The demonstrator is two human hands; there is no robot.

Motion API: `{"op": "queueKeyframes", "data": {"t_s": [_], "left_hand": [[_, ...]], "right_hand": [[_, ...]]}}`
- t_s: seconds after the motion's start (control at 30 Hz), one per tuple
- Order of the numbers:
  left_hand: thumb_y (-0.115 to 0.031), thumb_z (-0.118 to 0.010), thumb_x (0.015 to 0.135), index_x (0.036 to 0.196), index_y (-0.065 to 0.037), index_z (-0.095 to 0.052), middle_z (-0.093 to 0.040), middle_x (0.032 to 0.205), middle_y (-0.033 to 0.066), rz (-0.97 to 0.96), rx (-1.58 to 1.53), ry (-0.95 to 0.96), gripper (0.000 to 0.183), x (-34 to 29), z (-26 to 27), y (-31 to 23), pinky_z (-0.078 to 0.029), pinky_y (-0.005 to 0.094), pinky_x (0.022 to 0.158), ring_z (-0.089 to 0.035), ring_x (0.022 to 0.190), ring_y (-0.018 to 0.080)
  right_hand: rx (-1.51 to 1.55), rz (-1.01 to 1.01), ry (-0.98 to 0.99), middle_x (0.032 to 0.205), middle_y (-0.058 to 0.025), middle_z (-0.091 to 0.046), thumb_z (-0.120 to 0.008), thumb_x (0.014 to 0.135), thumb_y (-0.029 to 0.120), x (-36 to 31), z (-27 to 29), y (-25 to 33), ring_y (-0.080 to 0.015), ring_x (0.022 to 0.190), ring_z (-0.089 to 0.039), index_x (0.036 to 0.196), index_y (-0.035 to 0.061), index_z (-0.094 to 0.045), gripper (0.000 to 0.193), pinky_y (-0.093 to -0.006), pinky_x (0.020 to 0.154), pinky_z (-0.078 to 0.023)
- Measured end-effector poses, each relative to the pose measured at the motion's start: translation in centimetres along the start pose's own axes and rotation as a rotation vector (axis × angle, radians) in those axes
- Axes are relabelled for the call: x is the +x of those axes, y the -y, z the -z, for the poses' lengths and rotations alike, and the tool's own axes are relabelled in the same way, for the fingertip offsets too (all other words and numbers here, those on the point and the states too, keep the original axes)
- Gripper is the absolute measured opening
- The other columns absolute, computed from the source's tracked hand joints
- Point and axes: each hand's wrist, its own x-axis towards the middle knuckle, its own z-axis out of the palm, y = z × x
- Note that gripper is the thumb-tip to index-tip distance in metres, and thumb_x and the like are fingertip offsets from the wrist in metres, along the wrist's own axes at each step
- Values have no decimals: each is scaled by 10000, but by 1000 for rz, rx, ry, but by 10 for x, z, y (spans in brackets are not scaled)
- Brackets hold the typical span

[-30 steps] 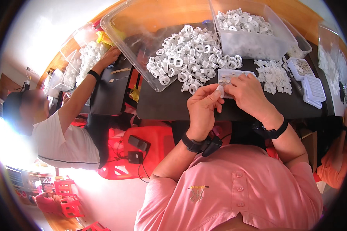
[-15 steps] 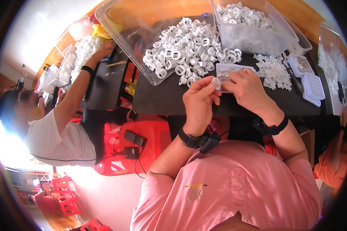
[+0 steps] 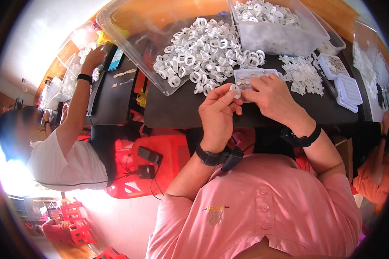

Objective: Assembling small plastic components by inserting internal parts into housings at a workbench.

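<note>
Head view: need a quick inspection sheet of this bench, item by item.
Surface: dark table top, wooden strip at its far edge.
Job's things: small white ring part pinched between both hands; small clear tray with round pieces just behind it.
Clutter: heap of white ring parts in a large clear bin; second clear bin of like parts; loose white pieces; two small white trays at the right.
Hands: left hand holds the ring at thumb and fingertips; right hand meets it from the right. Both wrists wear black bands.
Cables: black adapter and cord on a red stool.
Surroundings: a co-worker's arm reaches to bins at the left; more red stools below.
</note>
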Motion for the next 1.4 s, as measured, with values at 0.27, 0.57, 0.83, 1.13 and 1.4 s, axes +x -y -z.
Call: {"op": "queueKeyframes", "data": {"t_s": [0.27,0.57,0.83,1.13,1.4], "left_hand": [[-66,-537,1001,1193,47,-591,-673,1021,148,-54,11,60,230,6,12,-2,-494,321,660,-642,833,217],[-54,-557,983,1196,46,-606,-679,1000,146,-69,-16,39,240,5,12,1,-508,326,650,-653,816,227],[-45,-586,976,1175,63,-597,-678,1003,145,-40,-70,10,226,0,10,4,-517,326,638,-664,814,229],[-46,-594,972,1177,65,-602,-677,1005,143,-33,-72,23,234,2,11,1,-515,331,646,-664,824,229],[-56,-585,978,1172,66,-604,-674,1020,147,-54,-67,57,230,3,11,2,-512,327,655,-658,840,221]], "right_hand": [[129,-175,-144,795,-63,-641,-661,768,106,3,-10,-8,-294,739,-660,868,123,-695,107,-413,635,-498],[124,-93,-67,883,-80,-633,-640,754,83,8,-2,11,-295,856,-629,824,63,-663,76,-420,750,-472],[22,-71,10,915,-81,-587,-613,736,45,2,-4,21,-281,893,-577,820,53,-630,86,-397,736,-431],[65,-86,-50,866,-93,-580,-618,715,33,7,-8,22,-291,862,-581,795,54,-601,85,-406,707,-433],[101,-72,-115,856,-80,-579,-621,722,38,6,-12,21,-295,849,-581,833,66,-611,115,-408,707,-441]]}}
